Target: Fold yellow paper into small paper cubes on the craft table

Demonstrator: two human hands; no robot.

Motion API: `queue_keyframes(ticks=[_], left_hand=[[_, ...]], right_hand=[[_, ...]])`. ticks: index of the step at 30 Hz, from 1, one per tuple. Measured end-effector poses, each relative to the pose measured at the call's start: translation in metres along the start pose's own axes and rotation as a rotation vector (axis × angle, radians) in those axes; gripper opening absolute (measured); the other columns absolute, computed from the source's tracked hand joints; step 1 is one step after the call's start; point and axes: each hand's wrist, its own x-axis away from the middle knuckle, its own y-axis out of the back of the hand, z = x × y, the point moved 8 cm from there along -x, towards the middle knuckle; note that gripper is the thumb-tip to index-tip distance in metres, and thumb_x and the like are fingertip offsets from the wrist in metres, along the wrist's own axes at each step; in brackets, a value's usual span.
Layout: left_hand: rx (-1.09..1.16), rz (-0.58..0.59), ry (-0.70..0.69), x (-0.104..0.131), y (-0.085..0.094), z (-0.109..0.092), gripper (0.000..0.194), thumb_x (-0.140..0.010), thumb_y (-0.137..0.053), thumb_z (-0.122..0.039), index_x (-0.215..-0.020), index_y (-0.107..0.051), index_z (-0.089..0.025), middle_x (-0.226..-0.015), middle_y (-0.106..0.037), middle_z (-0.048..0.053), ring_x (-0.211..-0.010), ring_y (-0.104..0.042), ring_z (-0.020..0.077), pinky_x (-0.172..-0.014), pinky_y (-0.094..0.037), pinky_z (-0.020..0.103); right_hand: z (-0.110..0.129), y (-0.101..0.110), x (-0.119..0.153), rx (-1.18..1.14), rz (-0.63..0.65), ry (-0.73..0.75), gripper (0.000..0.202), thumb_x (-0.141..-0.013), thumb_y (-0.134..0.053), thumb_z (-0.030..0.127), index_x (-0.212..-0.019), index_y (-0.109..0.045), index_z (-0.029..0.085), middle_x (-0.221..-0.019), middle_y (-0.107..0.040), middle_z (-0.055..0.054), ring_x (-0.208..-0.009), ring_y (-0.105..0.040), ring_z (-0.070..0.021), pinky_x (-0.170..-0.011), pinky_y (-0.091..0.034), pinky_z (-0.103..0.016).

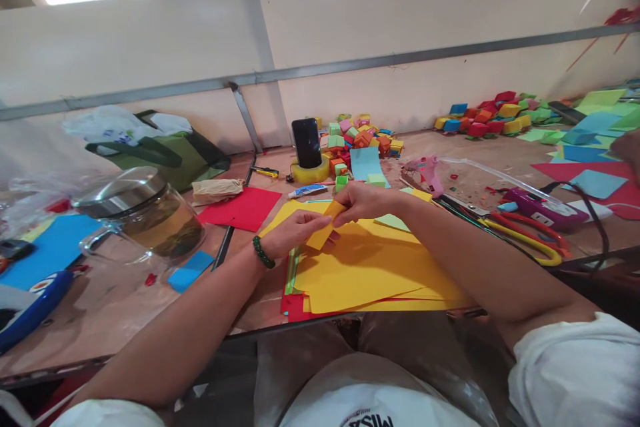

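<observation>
Here's the left hand (300,228) and right hand (364,201), both pinching one narrow yellow paper strip (319,236)! Beyond: one black rectangular phone (307,141), two heaps of multicoloured paper cubes (363,139).

The paper strip (318,237) is yellow, like the big sheets (370,268); the bracelet (261,251) is dark green, the glue gun (429,175) pink, the little cubes (364,140) red, orange, green, pink.
</observation>
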Motion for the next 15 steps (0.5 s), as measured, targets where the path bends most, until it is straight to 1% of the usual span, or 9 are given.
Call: queue_keyframes(ticks=[2,4,6,8,11,13,15], left_hand=[[-0.085,-0.003,-0.048,0.001,-0.002,-0.004,0.053,-0.068,-0.068,-0.062,-0.079,-0.072,-0.010,-0.076,-0.074,0.010,-0.071,-0.068,0.0195,-0.071,-0.053,0.029],[-0.140,-0.012,-0.087,0.002,-0.003,-0.007,0.051,-0.072,-0.065,-0.061,-0.077,-0.072,-0.011,-0.074,-0.074,0.010,-0.072,-0.067,0.0198,-0.072,-0.052,0.030],[-0.194,-0.021,-0.109,0.002,-0.003,-0.009,0.046,-0.076,-0.062,-0.056,-0.074,-0.071,-0.011,-0.074,-0.073,0.009,-0.072,-0.066,0.0196,-0.073,-0.051,0.029],[-0.236,-0.026,-0.119,0.003,-0.004,-0.010,0.042,-0.079,-0.059,-0.050,-0.071,-0.071,-0.011,-0.073,-0.073,0.009,-0.072,-0.065,0.0193,-0.073,-0.050,0.029],[-0.259,-0.009,-0.122,0.003,-0.004,-0.012,0.039,-0.080,-0.057,-0.046,-0.071,-0.070,-0.011,-0.072,-0.073,0.010,-0.070,-0.065,0.0187,-0.071,-0.050,0.028],[-0.248,0.007,-0.110,0.003,-0.002,-0.012,0.036,-0.079,-0.058,-0.044,-0.071,-0.069,-0.011,-0.072,-0.073,0.009,-0.069,-0.065,0.0182,-0.067,-0.050,0.026],[-0.215,0.039,-0.055,0.003,0.001,-0.009,0.033,-0.077,-0.059,-0.043,-0.071,-0.068,-0.012,-0.073,-0.073,0.009,-0.068,-0.067,0.0187,-0.063,-0.051,0.026]], right_hand=[[0.008,-0.001,0.000,0.026,-0.021,0.053,0.027,-0.073,-0.065,0.039,-0.069,-0.064,0.012,-0.057,-0.052,0.003,-0.052,-0.043,-0.0069,-0.046,-0.031,-0.020],[0.015,0.002,0.000,0.050,-0.086,0.108,0.028,-0.075,-0.063,0.039,-0.073,-0.065,0.011,-0.061,-0.053,0.002,-0.055,-0.042,-0.0073,-0.049,-0.032,-0.020],[0.015,0.006,-0.001,0.041,-0.162,0.140,0.029,-0.077,-0.061,0.039,-0.073,-0.064,0.011,-0.061,-0.052,0.001,-0.057,-0.042,-0.0076,-0.052,-0.032,-0.021],[0.011,0.006,-0.003,-0.010,-0.200,0.151,0.030,-0.078,-0.059,0.040,-0.071,-0.064,0.011,-0.060,-0.051,0.001,-0.056,-0.040,-0.0075,-0.052,-0.032,-0.021],[0.002,0.009,-0.005,-0.056,-0.223,0.154,0.032,-0.077,-0.063,0.041,-0.069,-0.065,0.010,-0.056,-0.049,0.002,-0.054,-0.038,-0.0070,-0.049,-0.030,-0.021],[-0.004,0.015,-0.003,-0.070,-0.237,0.142,0.032,-0.076,-0.065,0.042,-0.069,-0.066,0.011,-0.056,-0.050,0.002,-0.053,-0.040,-0.0072,-0.049,-0.032,-0.021],[-0.010,0.026,0.002,-0.098,-0.265,0.104,0.032,-0.074,-0.067,0.042,-0.070,-0.067,0.011,-0.057,-0.053,0.001,-0.054,-0.044,-0.0079,-0.050,-0.036,-0.021]])
